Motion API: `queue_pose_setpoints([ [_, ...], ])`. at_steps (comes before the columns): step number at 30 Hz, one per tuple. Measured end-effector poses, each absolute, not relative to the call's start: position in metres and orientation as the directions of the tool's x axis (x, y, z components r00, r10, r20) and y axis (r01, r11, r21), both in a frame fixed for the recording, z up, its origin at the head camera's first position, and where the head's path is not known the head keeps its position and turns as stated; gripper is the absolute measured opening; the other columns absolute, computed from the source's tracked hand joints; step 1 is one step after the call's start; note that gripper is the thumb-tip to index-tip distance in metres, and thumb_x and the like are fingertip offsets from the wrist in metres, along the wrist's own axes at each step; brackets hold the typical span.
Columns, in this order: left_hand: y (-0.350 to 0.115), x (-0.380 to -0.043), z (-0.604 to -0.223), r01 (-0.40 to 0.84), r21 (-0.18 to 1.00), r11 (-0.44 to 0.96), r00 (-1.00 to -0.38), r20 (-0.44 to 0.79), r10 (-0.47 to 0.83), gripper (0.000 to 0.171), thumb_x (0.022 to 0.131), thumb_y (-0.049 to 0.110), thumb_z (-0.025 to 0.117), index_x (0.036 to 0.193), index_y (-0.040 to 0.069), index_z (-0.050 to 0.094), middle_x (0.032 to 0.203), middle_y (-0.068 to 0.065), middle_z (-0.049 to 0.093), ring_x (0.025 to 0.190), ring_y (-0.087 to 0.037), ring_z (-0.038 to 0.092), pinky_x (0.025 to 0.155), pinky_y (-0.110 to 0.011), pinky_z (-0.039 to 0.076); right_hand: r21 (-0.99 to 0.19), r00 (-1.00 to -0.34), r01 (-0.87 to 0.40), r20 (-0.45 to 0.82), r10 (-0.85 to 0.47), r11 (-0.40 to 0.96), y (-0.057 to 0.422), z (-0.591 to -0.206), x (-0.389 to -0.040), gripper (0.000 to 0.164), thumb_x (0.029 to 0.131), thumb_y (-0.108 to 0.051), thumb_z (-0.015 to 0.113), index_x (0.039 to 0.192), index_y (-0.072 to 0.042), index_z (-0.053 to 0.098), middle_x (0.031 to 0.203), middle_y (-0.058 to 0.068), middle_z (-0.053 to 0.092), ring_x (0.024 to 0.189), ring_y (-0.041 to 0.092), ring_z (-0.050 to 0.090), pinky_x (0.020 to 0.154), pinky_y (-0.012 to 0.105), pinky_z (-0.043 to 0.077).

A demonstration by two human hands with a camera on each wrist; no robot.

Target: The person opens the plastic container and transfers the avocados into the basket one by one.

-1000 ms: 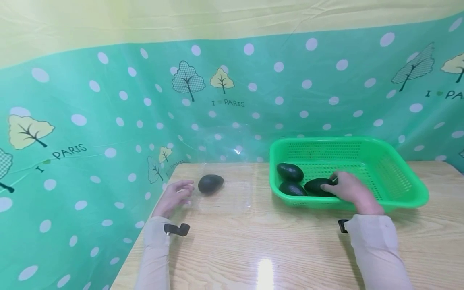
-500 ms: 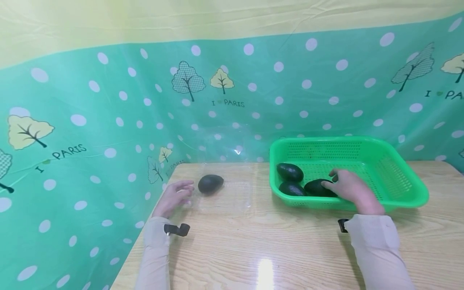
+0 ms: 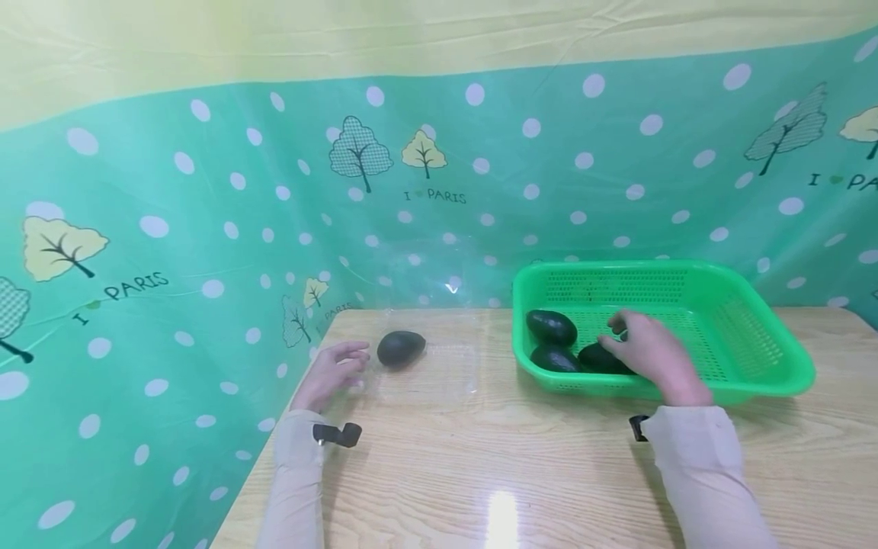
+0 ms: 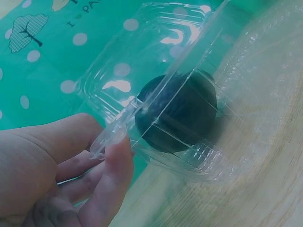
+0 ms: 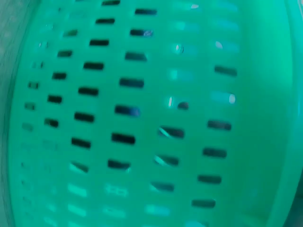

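Note:
My left hand [image 3: 334,374] pinches the edge of a clear plastic clamshell container [image 4: 118,127] between thumb and fingers. The container's lid stands raised, and one dark avocado [image 3: 401,349] lies inside it. On the right, my right hand [image 3: 652,349] is over the front of a green plastic basket [image 3: 775,335], fingers bent loosely and spread apart. Just beneath its thumb is a dark avocado [image 3: 597,358], partly hidden by the hand. Two more avocados lie to its left, a rear avocado [image 3: 552,327] and a front avocado [image 3: 554,358]. Slotted basket wall [image 5: 156,104] fills the right wrist view, with no hand showing.
Both containers stand on a light wood table [image 3: 439,473]. Close behind and along the left hangs a green dotted curtain [image 3: 288,191] with printed trees. Each wrist wears a small black camera mount [image 3: 338,435].
My right hand has shifted slightly up and left over the avocado, and its fingers have come off the fruit's end. The left hand keeps its hold on the container.

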State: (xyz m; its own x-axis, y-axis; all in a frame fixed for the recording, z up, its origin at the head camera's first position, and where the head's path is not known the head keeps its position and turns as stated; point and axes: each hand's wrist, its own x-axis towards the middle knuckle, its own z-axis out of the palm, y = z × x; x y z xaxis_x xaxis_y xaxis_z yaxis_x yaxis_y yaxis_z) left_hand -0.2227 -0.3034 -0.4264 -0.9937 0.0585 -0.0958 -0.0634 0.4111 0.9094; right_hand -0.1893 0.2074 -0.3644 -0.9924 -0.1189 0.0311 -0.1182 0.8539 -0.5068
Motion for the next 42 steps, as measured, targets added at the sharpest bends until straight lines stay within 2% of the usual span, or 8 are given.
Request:
queue_pose_setpoints([
  [9, -0.305, -0.223, -0.427, -0.064, 0.923, 0.380, -0.993, -0.096, 0.067, 0.051, 0.093, 0.008, 0.059, 0.142, 0.001, 0.049, 0.134, -0.026, 0.055, 0.114, -0.036, 0.058, 0.076, -0.032, 0.061, -0.537, -0.983, -0.179, 0.136, -0.125, 0.825, 0.185, -0.362, -0.194, 0.038, 0.097, -0.022, 0.061, 0.123, 0.005, 0.059, 0.120, 0.028, 0.062, 0.110, 0.044, 0.060, 0.084, 0.057, 0.053],
  [15, -0.304, -0.222, -0.426, -0.070, 0.924, 0.375, -0.993, -0.100, 0.061, 0.050, 0.093, 0.006, 0.058, 0.142, 0.001, 0.050, 0.133, -0.025, 0.055, 0.115, -0.036, 0.058, 0.075, -0.029, 0.060, -0.570, -0.976, -0.211, 0.169, -0.138, 0.795, 0.170, -0.364, -0.197, 0.037, 0.098, -0.021, 0.060, 0.126, 0.004, 0.058, 0.126, 0.026, 0.058, 0.113, 0.043, 0.058, 0.085, 0.057, 0.053],
  [20, -0.303, -0.222, -0.425, -0.077, 0.922, 0.379, -0.992, -0.108, 0.062, 0.050, 0.093, 0.005, 0.057, 0.142, 0.000, 0.049, 0.133, -0.027, 0.055, 0.115, -0.039, 0.057, 0.074, -0.028, 0.059, -0.580, -0.969, -0.234, 0.201, -0.142, 0.780, 0.160, -0.368, -0.197, 0.036, 0.097, -0.020, 0.061, 0.124, 0.003, 0.059, 0.128, 0.026, 0.052, 0.113, 0.043, 0.057, 0.084, 0.056, 0.052],
  [26, -0.303, -0.224, -0.424, -0.089, 0.929, 0.360, -0.990, -0.122, 0.072, 0.052, 0.094, 0.004, 0.056, 0.144, -0.005, 0.045, 0.134, -0.030, 0.052, 0.117, -0.044, 0.055, 0.073, -0.029, 0.060, -0.589, -0.950, -0.291, 0.274, -0.153, 0.754, 0.145, -0.369, -0.200, 0.032, 0.096, -0.017, 0.062, 0.120, 0.004, 0.060, 0.124, 0.025, 0.054, 0.108, 0.041, 0.058, 0.087, 0.056, 0.051],
  [30, -0.304, -0.223, -0.423, -0.084, 0.927, 0.367, -0.991, -0.117, 0.070, 0.052, 0.094, 0.004, 0.056, 0.143, -0.005, 0.045, 0.134, -0.029, 0.053, 0.113, -0.042, 0.058, 0.072, -0.029, 0.060, -0.596, -0.944, -0.313, 0.281, -0.173, 0.739, 0.134, -0.368, -0.202, 0.036, 0.096, -0.017, 0.062, 0.126, 0.002, 0.058, 0.128, 0.023, 0.053, 0.110, 0.040, 0.056, 0.089, 0.055, 0.051],
  [36, -0.304, -0.222, -0.425, -0.075, 0.926, 0.370, -0.992, -0.106, 0.063, 0.052, 0.092, 0.005, 0.058, 0.143, -0.001, 0.049, 0.132, -0.027, 0.055, 0.110, -0.037, 0.059, 0.073, -0.028, 0.060, -0.554, -0.915, -0.388, 0.332, -0.232, 0.737, 0.118, -0.368, -0.205, 0.046, 0.095, -0.018, 0.064, 0.135, 0.002, 0.052, 0.135, 0.022, 0.050, 0.125, 0.040, 0.049, 0.102, 0.057, 0.046],
  [39, -0.303, -0.223, -0.425, -0.071, 0.924, 0.376, -0.993, -0.102, 0.063, 0.051, 0.092, 0.005, 0.058, 0.142, 0.000, 0.050, 0.130, -0.026, 0.057, 0.110, -0.035, 0.059, 0.074, -0.029, 0.060, -0.534, -0.899, -0.420, 0.359, -0.253, 0.734, 0.112, -0.369, -0.206, 0.046, 0.095, -0.016, 0.065, 0.135, 0.003, 0.052, 0.134, 0.022, 0.050, 0.125, 0.039, 0.047, 0.102, 0.055, 0.046],
  [42, -0.303, -0.224, -0.425, -0.072, 0.926, 0.370, -0.993, -0.103, 0.065, 0.051, 0.092, 0.005, 0.058, 0.142, 0.000, 0.050, 0.131, -0.027, 0.056, 0.110, -0.036, 0.059, 0.074, -0.031, 0.060, -0.523, -0.890, -0.437, 0.370, -0.267, 0.732, 0.105, -0.370, -0.207, 0.046, 0.094, -0.015, 0.066, 0.135, 0.002, 0.053, 0.133, 0.021, 0.051, 0.121, 0.037, 0.047, 0.097, 0.052, 0.047],
])
